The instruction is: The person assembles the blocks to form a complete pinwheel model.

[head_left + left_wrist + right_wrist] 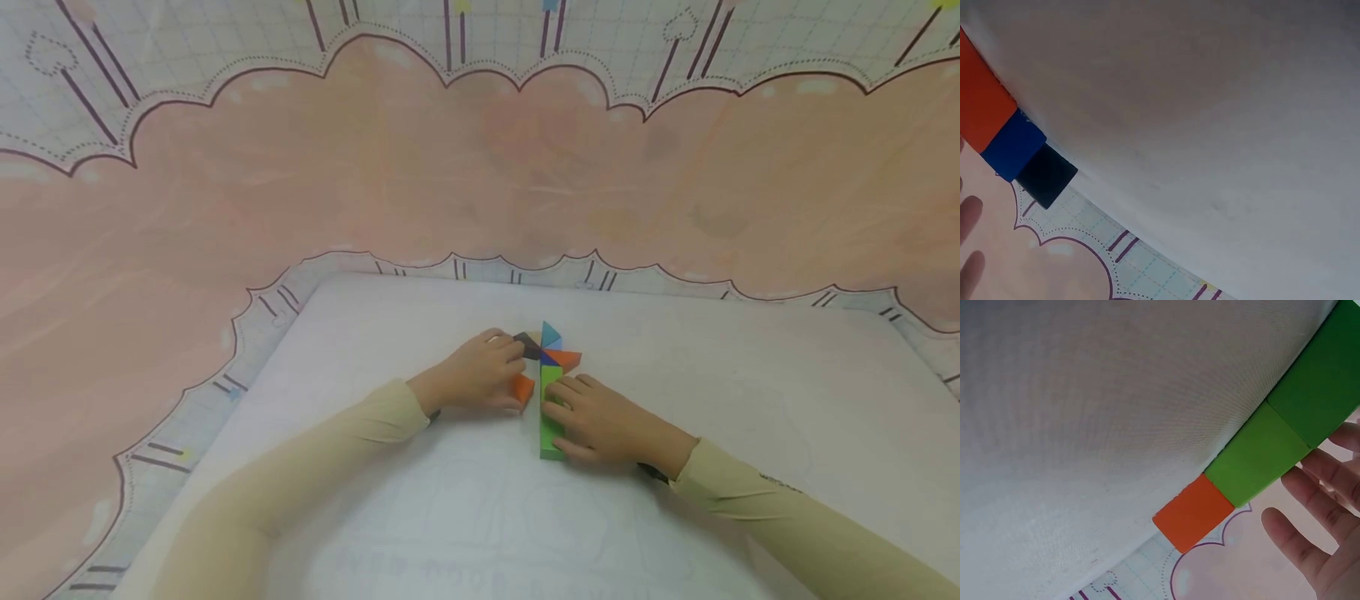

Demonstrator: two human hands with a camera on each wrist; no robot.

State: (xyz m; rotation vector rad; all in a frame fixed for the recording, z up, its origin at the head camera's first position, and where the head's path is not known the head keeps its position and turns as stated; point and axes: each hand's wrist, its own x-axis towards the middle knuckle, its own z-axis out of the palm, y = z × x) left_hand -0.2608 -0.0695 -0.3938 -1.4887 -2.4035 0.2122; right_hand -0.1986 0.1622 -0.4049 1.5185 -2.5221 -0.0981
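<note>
On the white table, small coloured blocks form a pinwheel shape with teal (550, 334), black (529, 343), dark blue (548, 359) and orange pieces (567, 359). Below them runs a stem of green blocks (551, 446), dark and light green in the right wrist view (1257, 456). My left hand (480, 372) has its thumb and fingers on either side of another orange block (524, 388), left of the stem. Straight fingers of my right hand (603, 421) rest along the green stem. Blue (1013, 144) and black blocks (1046, 176) appear beyond an orange one in the left wrist view.
The white tabletop (420, 517) extends around the blocks on every side. Behind it hangs a pink and white patterned cloth (480, 167) with scalloped edges, which also runs down the left side.
</note>
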